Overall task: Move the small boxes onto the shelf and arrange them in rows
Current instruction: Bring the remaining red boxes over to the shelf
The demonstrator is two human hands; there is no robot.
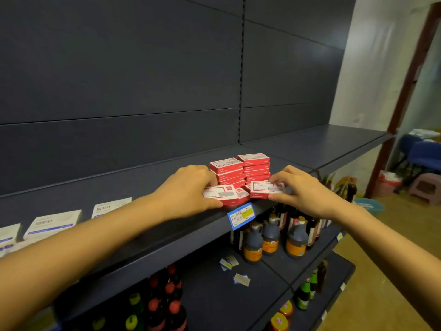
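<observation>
Gripping shelf-edge boxes (222,195): left hand (191,187), right hand (303,187).

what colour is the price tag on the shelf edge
Blue-bordered price tag with white and yellow panels; head view.

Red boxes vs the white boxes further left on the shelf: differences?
The red boxes are stacked several high; the white boxes lie flat in one layer. The left hand and right hand each grip a red one; the white boxes are untouched. Both kinds sit on one shelf.

A white wall (372,68) is seen far right. A pink stool (425,187) is set on the tan floor (393,240), dimly lit
</observation>
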